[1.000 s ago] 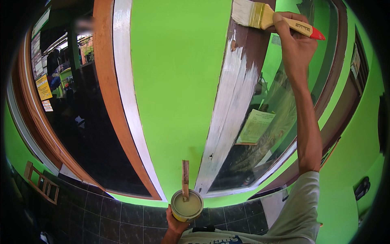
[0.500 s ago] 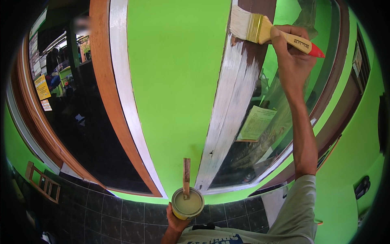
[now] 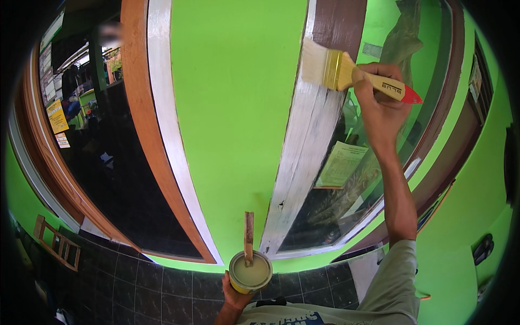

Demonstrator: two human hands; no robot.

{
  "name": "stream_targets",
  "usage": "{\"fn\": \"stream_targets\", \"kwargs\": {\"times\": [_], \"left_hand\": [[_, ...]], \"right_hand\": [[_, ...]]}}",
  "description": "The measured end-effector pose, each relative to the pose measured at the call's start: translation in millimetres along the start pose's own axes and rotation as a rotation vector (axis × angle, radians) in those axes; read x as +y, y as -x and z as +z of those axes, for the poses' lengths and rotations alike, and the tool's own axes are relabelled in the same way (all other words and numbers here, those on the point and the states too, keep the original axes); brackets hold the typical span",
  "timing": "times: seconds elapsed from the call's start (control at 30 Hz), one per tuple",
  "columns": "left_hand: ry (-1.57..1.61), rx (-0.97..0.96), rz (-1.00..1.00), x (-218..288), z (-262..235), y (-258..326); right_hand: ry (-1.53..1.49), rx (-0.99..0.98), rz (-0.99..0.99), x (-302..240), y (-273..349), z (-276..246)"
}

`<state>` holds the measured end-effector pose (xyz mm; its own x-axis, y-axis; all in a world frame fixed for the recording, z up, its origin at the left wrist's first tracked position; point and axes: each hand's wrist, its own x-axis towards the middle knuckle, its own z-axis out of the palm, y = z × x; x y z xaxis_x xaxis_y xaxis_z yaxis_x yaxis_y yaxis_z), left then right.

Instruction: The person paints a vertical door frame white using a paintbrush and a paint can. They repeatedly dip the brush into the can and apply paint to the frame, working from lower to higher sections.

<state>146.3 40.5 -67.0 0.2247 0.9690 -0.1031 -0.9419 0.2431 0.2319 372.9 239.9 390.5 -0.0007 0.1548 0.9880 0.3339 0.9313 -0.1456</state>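
Observation:
My right hand [image 3: 381, 100] grips a wide paintbrush [image 3: 374, 82] by its wooden, red-tipped handle. The pale bristles lie against a wooden window frame post [image 3: 309, 130]. Below the brush this post is coated in white paint; above it, most of the wood is still brown, with white along its left edge. Low in the middle, my left hand [image 3: 235, 294] is closed around a paint can [image 3: 251, 284]. Whitish paint fills the can, and a flat wooden stick [image 3: 248, 235] stands up in it. Some of the left fingers are hidden behind the can.
A bright green wall [image 3: 238, 119] lies between the post and a brown-and-white frame [image 3: 162, 124] around dark glass. Right of the post is a glass pane with a paper sheet [image 3: 342, 164] on it. A wooden ladder-like piece [image 3: 57, 244] leans at lower left above dark floor tiles [image 3: 162, 284].
My right hand has drawn the brush downward and slightly left along the post. White now covers the ragged brown patch near the bristles. The left hand and can stay put.

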Motion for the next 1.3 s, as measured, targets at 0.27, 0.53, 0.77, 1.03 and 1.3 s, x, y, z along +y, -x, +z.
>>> {"fn": "stream_targets", "kwargs": {"times": [0.27,0.53,0.77,1.03,1.3], "left_hand": [[0.058,0.034,-0.015,-1,-8,-7],[-0.058,-0.026,-0.010,2,-15,-8],[-0.088,0.010,0.008,0,-16,-12],[-0.135,0.040,0.021,1,-19,-11],[-0.164,0.055,0.045,0,-29,-8]], "right_hand": [[-0.081,0.213,-0.216,-9,-70,-9],[-0.072,0.206,-0.331,-22,-159,-2],[-0.251,0.156,-0.097,13,-201,-10],[-0.129,0.149,-0.102,20,-208,-15],[-0.056,0.172,-0.259,4,-212,-18]]}}
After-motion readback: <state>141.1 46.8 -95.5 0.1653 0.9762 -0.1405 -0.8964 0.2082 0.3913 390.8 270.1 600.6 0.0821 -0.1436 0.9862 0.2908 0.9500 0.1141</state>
